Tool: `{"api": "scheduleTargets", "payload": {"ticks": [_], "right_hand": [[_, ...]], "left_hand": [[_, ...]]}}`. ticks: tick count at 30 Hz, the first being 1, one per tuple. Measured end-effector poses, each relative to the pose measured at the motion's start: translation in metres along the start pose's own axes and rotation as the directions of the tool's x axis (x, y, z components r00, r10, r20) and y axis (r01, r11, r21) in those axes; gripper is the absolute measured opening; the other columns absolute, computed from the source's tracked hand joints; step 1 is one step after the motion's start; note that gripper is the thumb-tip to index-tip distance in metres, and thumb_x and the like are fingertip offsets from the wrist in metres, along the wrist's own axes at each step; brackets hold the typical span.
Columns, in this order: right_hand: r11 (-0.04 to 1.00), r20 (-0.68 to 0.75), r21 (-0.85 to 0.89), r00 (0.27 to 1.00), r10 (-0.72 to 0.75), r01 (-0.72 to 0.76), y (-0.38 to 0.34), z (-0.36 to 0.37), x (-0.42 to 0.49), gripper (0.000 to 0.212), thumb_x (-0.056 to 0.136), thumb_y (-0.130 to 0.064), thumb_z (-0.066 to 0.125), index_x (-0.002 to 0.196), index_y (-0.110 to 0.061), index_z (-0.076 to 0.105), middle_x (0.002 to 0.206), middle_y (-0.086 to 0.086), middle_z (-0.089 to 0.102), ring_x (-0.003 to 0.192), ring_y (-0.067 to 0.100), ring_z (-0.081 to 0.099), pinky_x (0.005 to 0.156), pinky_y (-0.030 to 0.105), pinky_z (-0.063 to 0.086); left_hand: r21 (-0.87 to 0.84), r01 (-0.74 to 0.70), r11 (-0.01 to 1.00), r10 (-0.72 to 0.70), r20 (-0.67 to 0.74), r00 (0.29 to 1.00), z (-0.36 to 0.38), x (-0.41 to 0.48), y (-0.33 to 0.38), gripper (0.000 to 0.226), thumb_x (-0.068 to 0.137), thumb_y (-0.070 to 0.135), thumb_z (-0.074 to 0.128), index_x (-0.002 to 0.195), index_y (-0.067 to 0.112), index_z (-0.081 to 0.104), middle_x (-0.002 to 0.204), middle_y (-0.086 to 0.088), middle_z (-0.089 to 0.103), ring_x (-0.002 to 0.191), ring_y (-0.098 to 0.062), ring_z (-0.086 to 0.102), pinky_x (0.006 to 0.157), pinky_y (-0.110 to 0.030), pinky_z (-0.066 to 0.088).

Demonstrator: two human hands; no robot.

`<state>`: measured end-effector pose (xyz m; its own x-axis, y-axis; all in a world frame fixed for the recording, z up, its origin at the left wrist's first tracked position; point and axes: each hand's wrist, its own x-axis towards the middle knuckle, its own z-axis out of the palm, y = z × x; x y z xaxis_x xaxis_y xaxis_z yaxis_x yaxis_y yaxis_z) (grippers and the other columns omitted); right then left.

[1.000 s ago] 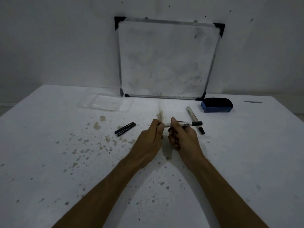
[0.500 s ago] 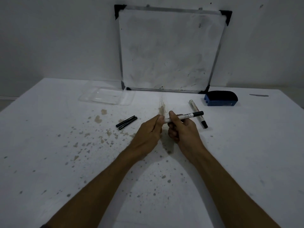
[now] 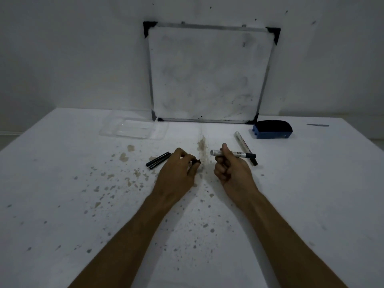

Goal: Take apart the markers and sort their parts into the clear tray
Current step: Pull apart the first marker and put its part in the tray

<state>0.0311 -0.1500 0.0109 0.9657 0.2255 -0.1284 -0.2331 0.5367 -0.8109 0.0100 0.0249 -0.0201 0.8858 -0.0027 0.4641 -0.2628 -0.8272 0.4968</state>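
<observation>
Dim light falls on a white, stain-speckled bench (image 3: 62, 183) set against a grey wall. Left fingers (image 3: 188, 160) are pressed together around a small dark piece (image 3: 197, 161), probably an end plug or cap of the marker, though too little shows to be sure; the left hand (image 3: 176, 173) hovers just above the bench at about 9 o'clock of the right hand (image 3: 230, 169). Right fingers (image 3: 225, 149) are curled in a pinch round the white marker barrel (image 3: 234, 154), held roughly level with its pale open end toward the left hand (a sensible hold for drawing out whatever is inside). Apart from each other, the hands look mid-way through dismantling this marker. Two thin black parts (image 3: 159, 160) lie side by side at 9 o'clock of the left hand, not yet sorted. Another marker (image 3: 245, 147) lies on the bench behind the right hand, at roughly 1 o'clock. At 11 o'clock, well apart, sits the clear tray (image 3: 133, 129), seemingly empty, with nothing blocking the way to it. A whiteboard (image 3: 207, 69) leans on the wall and a blue eraser (image 3: 272, 129) rests at 1 o'clock.
</observation>
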Motion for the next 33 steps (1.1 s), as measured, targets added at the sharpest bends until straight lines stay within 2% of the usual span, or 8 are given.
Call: {"api": "scheduleTargets", "payload": {"ticks": [7, 11, 16, 19, 22, 26, 30, 33], "right_hand": [[1.0, -0.056, 0.028, 0.998, -0.005, 0.007, -0.009, -0.005, 0.002, 0.021, 0.099, -0.024, 0.063, 0.088, -0.007, 0.064, 0.072, 0.004, 0.058, 0.05, 0.007, 0.045, 0.041, 0.019, 0.036], [0.999, -0.095, 0.032, 0.995, 0.04, -0.037, -0.013, -0.006, 0.001, 0.021, 0.099, -0.025, 0.063, 0.089, -0.007, 0.067, 0.076, 0.007, 0.062, 0.056, 0.01, 0.05, 0.045, 0.021, 0.04], [0.979, -0.072, -0.184, 0.992, -0.104, 0.089, -0.015, 0.002, -0.01, 0.018, 0.099, -0.022, 0.063, 0.091, -0.008, 0.068, 0.072, 0.004, 0.063, 0.056, 0.01, 0.054, 0.048, 0.021, 0.042], [0.783, 0.019, -0.536, 0.932, -0.362, 0.315, -0.017, 0.012, -0.027, 0.012, 0.098, -0.017, 0.065, 0.086, -0.016, 0.066, 0.067, -0.005, 0.067, 0.061, 0.004, 0.063, 0.056, 0.021, 0.05], [0.504, 0.255, -0.69, 0.825, -0.504, 0.52, -0.011, 0.021, -0.042, 0.01, 0.097, -0.019, 0.066, 0.09, -0.013, 0.063, 0.075, -0.001, 0.072, 0.07, 0.01, 0.073, 0.064, 0.024, 0.06], [0.141, 0.346, -0.908, 0.896, -0.278, 0.395, 0.01, 0.028, -0.041, 0.027, 0.095, -0.048, 0.062, 0.085, -0.024, 0.07, 0.075, -0.004, 0.076, 0.065, 0.006, 0.072, 0.065, 0.035, 0.062], [0.267, 0.254, -0.897, 0.905, -0.342, 0.352, 0.004, 0.023, -0.037, 0.025, 0.093, -0.042, 0.069, 0.093, -0.017, 0.072, 0.08, -0.008, 0.077, 0.071, 0.002, 0.073, 0.067, 0.029, 0.062], [0.447, 0.217, -0.787, 0.869, -0.445, 0.426, -0.002, 0.025, -0.043, 0.016, 0.095, -0.031, 0.069, 0.095, -0.016, 0.066, 0.084, -0.005, 0.076, 0.078, 0.004, 0.075, 0.07, 0.027, 0.064]], "left_hand": [[0.039, 0.036, 0.999, -0.037, 0.013, 0.999, 0.001, -0.002, 0.0, 0.038, 0.102, 0.024, 0.063, 0.135, 0.006, 0.064, 0.118, -0.01, 0.059, 0.094, -0.021, 0.065, 0.08, -0.032, 0.057], [-0.296, 0.165, 0.941, -0.189, -0.054, 0.981, -0.008, -0.003, 0.022, 0.024, 0.106, 0.021, 0.057, 0.128, 0.018, 0.064, 0.114, 0.003, 0.063, 0.087, -0.002, 0.06, 0.079, -0.018, 0.052], [-0.798, 0.584, -0.148, -0.37, 0.592, 0.715, -0.011, 0.002, 0.051, 0.048, 0.113, 0.035, 0.034, 0.122, -0.001, 0.066, 0.125, -0.021, 0.071, 0.108, -0.026, 0.07, 0.091, -0.035, 0.057], [-0.629, 0.642, -0.439, -0.191, 0.763, 0.617, -0.016, -0.002, 0.044, 0.057, 0.111, 0.037, 0.035, 0.13, -0.009, 0.062, 0.131, -0.027, 0.069, 0.123, -0.036, 0.064, 0.104, -0.044, 0.05], [-0.569, 0.667, -0.482, -0.1, 0.791, 0.603, -0.021, -0.003, 0.036, 0.056, 0.11, 0.035, 0.036, 0.138, -0.008, 0.058, 0.143, -0.022, 0.06, 0.13, -0.034, 0.059, 0.114, -0.043, 0.044], [-0.522, 0.682, -0.513, -0.047, 0.81, 0.584, -0.023, -0.002, 0.031, 0.057, 0.11, 0.035, 0.034, 0.144, -0.005, 0.056, 0.148, -0.02, 0.057, 0.14, -0.033, 0.051, 0.125, -0.043, 0.031], [-0.535, 0.658, -0.53, -0.083, 0.805, 0.588, -0.025, -0.001, 0.031, 0.057, 0.111, 0.034, 0.032, 0.132, -0.007, 0.065, 0.113, -0.024, 0.075, 0.096, -0.028, 0.076, 0.102, -0.039, 0.055], [-0.557, 0.653, -0.514, -0.109, 0.797, 0.594, -0.021, -0.002, 0.031, 0.057, 0.108, 0.035, 0.035, 0.134, -0.007, 0.065, 0.103, -0.015, 0.065, 0.095, -0.022, 0.062, 0.119, -0.039, 0.041]]}}
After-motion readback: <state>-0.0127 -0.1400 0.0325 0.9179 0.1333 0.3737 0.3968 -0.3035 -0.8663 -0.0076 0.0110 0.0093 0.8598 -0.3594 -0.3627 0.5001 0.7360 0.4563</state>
